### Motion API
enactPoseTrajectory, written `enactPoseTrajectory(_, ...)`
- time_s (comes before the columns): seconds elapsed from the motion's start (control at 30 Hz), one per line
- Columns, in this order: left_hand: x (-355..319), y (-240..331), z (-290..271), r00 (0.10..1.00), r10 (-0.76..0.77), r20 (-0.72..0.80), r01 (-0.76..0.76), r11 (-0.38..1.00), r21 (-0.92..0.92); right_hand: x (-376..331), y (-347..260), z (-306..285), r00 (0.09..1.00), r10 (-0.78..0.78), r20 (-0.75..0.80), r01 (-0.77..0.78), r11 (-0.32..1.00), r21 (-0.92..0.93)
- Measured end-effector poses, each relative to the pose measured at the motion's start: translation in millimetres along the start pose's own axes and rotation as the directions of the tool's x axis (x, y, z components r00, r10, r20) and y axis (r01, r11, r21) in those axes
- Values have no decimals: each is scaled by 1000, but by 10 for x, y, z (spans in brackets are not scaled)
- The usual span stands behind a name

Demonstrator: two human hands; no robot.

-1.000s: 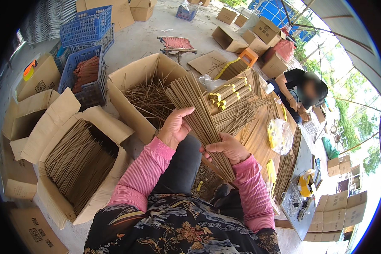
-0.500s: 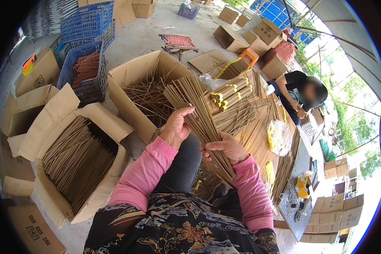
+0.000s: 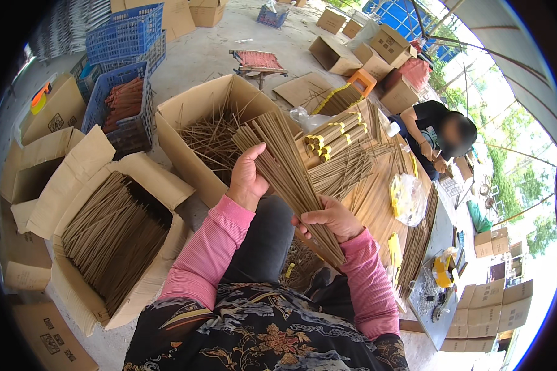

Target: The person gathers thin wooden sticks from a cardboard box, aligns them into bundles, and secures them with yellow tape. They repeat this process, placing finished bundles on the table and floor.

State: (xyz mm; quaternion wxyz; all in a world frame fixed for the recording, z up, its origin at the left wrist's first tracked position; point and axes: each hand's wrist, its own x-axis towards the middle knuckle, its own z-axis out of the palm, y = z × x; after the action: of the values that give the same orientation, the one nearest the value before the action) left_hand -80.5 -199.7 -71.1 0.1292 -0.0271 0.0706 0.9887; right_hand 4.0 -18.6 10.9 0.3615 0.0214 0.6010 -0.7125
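A fanned bundle of thin brown sticks (image 3: 284, 170) slants across in front of me, its upper end spread wider than its lower end. My right hand (image 3: 335, 221) is closed around the lower part, thumb across the front. Higher up, my left hand (image 3: 249, 178) holds the bundle's left edge, thumb pointing up along it; its other fingers are mostly hidden behind the sticks. Behind the bundle, loose sticks (image 3: 343, 170) lie on a wooden table (image 3: 377, 213), next to several rolled bundles with yellow bands (image 3: 334, 139).
An open carton (image 3: 192, 161) of jumbled sticks stands ahead; another carton (image 3: 80, 281) at left holds sticks lying mostly parallel. Blue crates (image 3: 120, 108) are stacked behind it. A co-worker (image 3: 436, 133) bends over at the right. A clear plastic bag (image 3: 408, 201) lies on the table.
My left hand has shifted slightly left, and its thumb has moved from the front of the sticks up to their edge. My right hand keeps its grip in place.
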Motion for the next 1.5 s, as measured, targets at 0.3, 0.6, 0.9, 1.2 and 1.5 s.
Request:
enactPoseTrajectory(0.3, 143, 226, 2, 985, 174, -20, -174, 985, -11, -99, 93, -84, 998, -41, 56, 39, 999, 32)
enactPoseTrajectory(0.6, -348, -414, 293, 955, -254, 156, 236, 964, 125, -142, 126, -25, 996, -82, -17, 83, 995, 49)
enactPoseTrajectory(0.9, -391, -387, 383, 960, -240, 144, 221, 966, 138, -201, 166, 7, 981, -185, -58, 188, 980, 57)
enactPoseTrajectory(1.2, -297, -431, 226, 968, -214, 131, 193, 969, 156, -201, 160, -14, 973, -204, -105, 214, 972, 94)
enactPoseTrajectory(1.5, -319, -376, 278, 958, -240, 158, 207, 958, 200, -207, 159, -66, 975, -220, -37, 222, 973, 60)
